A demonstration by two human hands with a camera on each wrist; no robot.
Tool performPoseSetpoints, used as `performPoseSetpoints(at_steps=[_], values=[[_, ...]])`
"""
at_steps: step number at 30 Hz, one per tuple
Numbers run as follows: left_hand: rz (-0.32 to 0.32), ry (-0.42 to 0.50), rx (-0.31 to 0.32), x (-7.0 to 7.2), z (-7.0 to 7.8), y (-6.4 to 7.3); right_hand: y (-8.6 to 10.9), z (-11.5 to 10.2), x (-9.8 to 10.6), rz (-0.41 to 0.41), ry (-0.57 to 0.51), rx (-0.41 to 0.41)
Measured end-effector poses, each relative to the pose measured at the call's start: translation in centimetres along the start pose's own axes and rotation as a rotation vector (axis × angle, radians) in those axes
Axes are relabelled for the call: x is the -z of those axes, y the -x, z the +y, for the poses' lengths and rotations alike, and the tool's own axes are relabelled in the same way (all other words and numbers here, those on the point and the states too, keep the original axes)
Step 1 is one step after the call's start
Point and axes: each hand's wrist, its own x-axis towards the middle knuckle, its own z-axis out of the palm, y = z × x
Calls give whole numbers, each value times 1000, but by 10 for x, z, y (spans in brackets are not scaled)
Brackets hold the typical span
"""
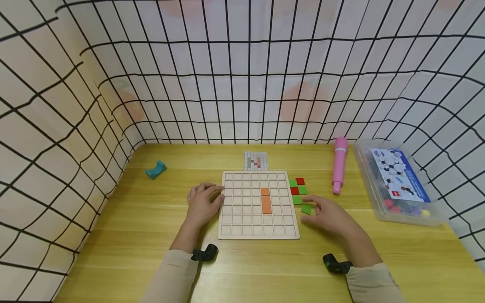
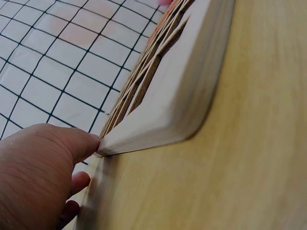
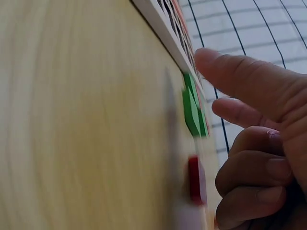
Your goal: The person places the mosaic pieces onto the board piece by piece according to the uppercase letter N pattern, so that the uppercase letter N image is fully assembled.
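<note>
A wooden grid board lies flat on the table, with orange square tiles in a column of its cells. At the board's left edge is my left hand; its thumb touches the rim in the left wrist view. My right hand is over the table to the right of the board. A green tile lies between its parted thumb and index finger, which do not close on it. In the right wrist view the other fingers are curled in, beside green tiles and a red tile.
Several green and red tiles sit along the board's right edge. A small pattern card lies behind the board. Farther right are a pink stick-shaped item and a clear plastic box; a teal curved block lies at left.
</note>
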Motion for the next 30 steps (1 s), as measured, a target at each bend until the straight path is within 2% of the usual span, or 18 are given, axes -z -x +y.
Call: performPoseSetpoints(at_steps=[3,10,14,21,30], values=[[-2,0,3,0,-1,0,5,10,7,1,14,-36],[1,-1,-1,-1,-1,-1,8,34,26,14,29,-44],[0,-2,0,-1,-1,0,12,41,32,-9,17,-46],[2,-11,12,-2,-1,0,14,47,32,-47,-40,-72],[5,-9,13,-2,-1,0,12,49,29,-72,-90,-43]])
